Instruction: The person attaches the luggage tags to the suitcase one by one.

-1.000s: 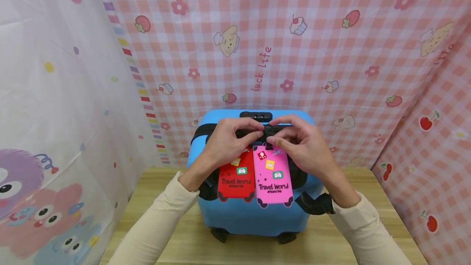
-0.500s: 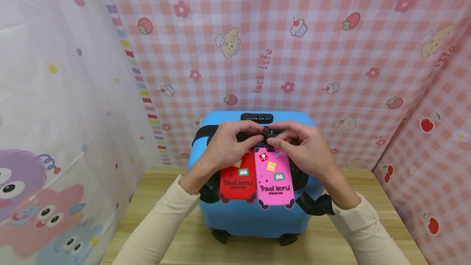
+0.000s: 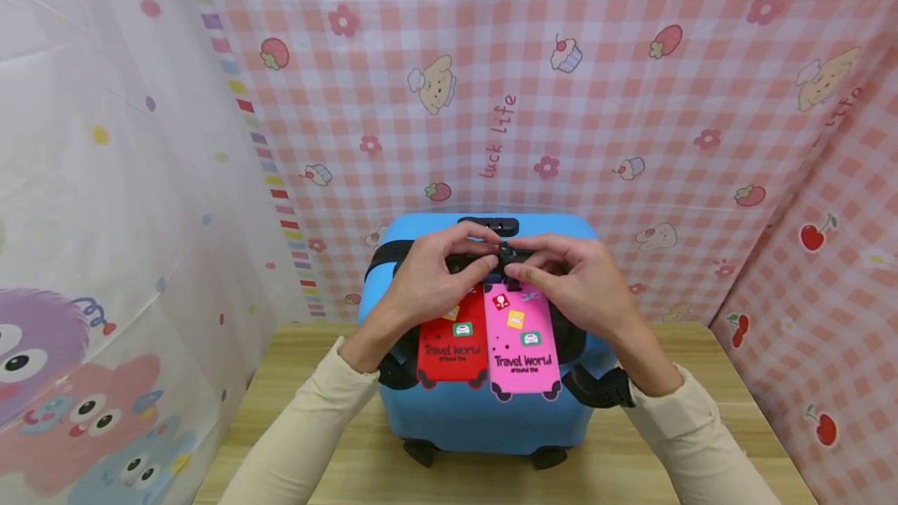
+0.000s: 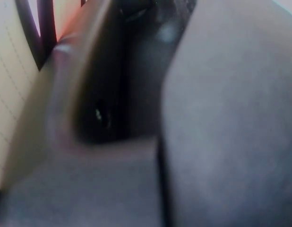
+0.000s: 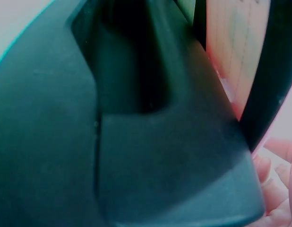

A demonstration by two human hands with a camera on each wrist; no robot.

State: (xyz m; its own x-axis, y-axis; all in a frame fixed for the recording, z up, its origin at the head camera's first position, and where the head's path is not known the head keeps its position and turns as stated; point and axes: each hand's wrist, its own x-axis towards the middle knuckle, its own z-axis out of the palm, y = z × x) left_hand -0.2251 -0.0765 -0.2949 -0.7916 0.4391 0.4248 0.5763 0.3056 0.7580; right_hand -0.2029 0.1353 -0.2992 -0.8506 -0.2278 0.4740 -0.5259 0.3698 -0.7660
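A light blue suitcase [image 3: 484,421] stands in the head view with a black band [image 3: 388,254] across its top. Two luggage tags hang side by side at its front, a red luggage tag [image 3: 452,357] and a pink luggage tag [image 3: 522,345]. Above the pink tag, my right hand [image 3: 582,283] pinches its black strap [image 3: 507,256] between thumb and fingers. From the other side my left hand [image 3: 435,271] pinches the same strap near its small buckle, just above the red tag. Fingers partly cover the strap, so its path is hidden.
A combination lock [image 3: 491,226] sits at the suitcase's back edge. The case stands on a wooden table [image 3: 309,443], with patterned curtains [image 3: 449,100] close behind and at both sides. Blurred dark plastic [image 4: 231,113] fills much of the left wrist view.
My right index finger has come down a little and straightened along the strap. Both hands stay at the buckle; the tags hang almost unchanged.
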